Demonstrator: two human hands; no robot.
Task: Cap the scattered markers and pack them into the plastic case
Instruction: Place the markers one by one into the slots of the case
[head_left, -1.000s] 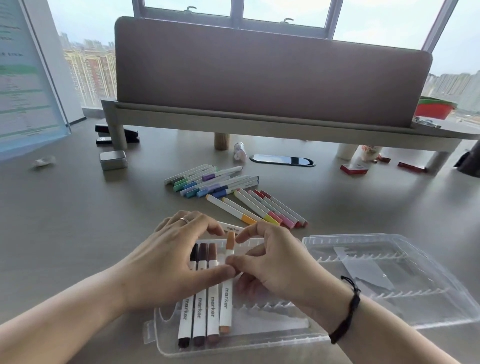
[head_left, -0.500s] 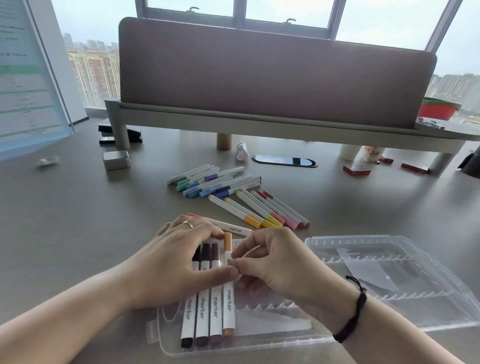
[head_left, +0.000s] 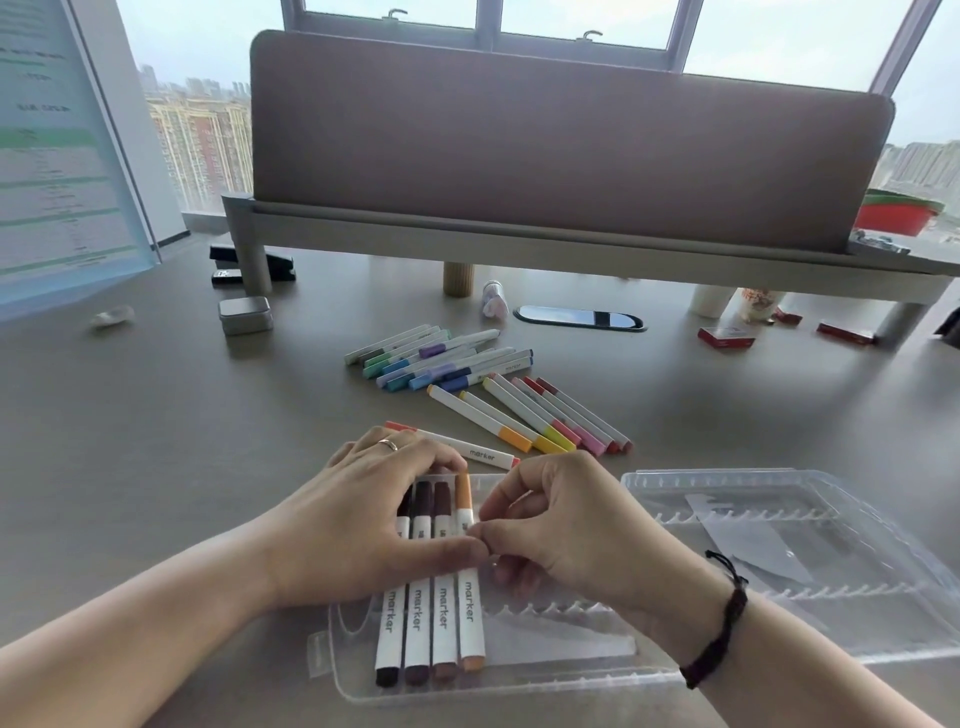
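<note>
Clear plastic forms the case (head_left: 561, 675), which lies open at the near edge of the desk (head_left: 156, 467), its lid (head_left: 831, 519) folded out flat toward the right. Four capped markers are seated side by side in the left end of the tray: black (head_left: 389, 639), dark brown (head_left: 417, 636), brown (head_left: 445, 631) and orange (head_left: 470, 618). The left hand (head_left: 358, 525) is laid over the upper part of this row, its thumb stretched across the barrels and its fingers curled over the caps. The right hand (head_left: 566, 530) is held just beside the orange marker, fingers curled, thumb and forefinger pinched together against the left thumb's tip; whether anything is gripped cannot be told. A salmon-tipped marker (head_left: 467, 452) lies on the desk just behind the hands. Farther toward the middle of the desk, a warm-coloured group of markers (head_left: 535, 415) and a blue-green group (head_left: 436, 358) are spread out. A small metal tin (head_left: 245, 314) sits toward the far left.
</note>
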